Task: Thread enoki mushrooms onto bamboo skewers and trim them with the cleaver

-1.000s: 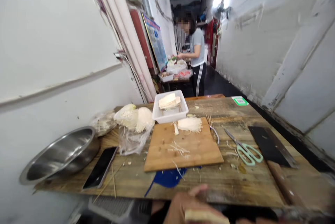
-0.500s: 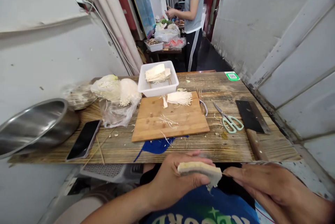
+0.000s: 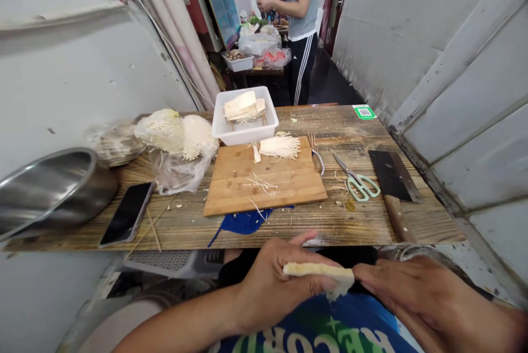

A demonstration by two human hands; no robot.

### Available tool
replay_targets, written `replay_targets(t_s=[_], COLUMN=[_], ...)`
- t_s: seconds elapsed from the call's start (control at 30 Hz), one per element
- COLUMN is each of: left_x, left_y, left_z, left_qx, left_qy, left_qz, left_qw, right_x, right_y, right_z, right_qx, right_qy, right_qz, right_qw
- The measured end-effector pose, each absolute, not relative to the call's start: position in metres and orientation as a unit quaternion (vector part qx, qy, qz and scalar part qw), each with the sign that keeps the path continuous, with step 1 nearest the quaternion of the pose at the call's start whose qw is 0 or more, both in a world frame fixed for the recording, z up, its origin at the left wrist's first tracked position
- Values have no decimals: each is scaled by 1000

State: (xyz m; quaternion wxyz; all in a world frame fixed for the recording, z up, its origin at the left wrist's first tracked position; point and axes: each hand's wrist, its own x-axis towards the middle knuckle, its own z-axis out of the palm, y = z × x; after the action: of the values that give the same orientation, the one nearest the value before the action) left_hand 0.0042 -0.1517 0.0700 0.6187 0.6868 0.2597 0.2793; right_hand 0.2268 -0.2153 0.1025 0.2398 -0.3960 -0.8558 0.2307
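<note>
My left hand (image 3: 272,281) is closed around a pale, flat slab, the cut base of an enoki mushroom bundle (image 3: 317,271), held below the table's front edge over my lap. My right hand (image 3: 416,298) pinches the slab's right end with its fingertips. On the table ahead lies a wooden cutting board (image 3: 268,182) with a small bunch of enoki strands (image 3: 280,147) at its far edge. A white plastic tub (image 3: 245,119) behind the board holds more pale mushroom pieces.
Scissors (image 3: 358,180) and a cleaver (image 3: 391,180) lie right of the board. A phone (image 3: 127,213), a steel bowl (image 3: 45,191) and bagged enoki (image 3: 177,141) sit left. Another person (image 3: 303,17) stands at a far table. Walls close in on both sides.
The view tilted down and my hands came into sight; the right hand has closed in on the slab's right end. The slab sits slightly lower than half a second ago.
</note>
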Motion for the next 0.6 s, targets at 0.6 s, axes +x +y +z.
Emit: replay_targets(t_s=[0.6], left_x=[0], left_y=[-135], left_z=[76], left_qx=[690], left_qy=[274], left_qz=[307], left_qw=[596], right_x=[230], right_y=[-194], right_z=[123], right_qx=[-426], right_qy=[-861], right_qz=[180], right_qw=[212])
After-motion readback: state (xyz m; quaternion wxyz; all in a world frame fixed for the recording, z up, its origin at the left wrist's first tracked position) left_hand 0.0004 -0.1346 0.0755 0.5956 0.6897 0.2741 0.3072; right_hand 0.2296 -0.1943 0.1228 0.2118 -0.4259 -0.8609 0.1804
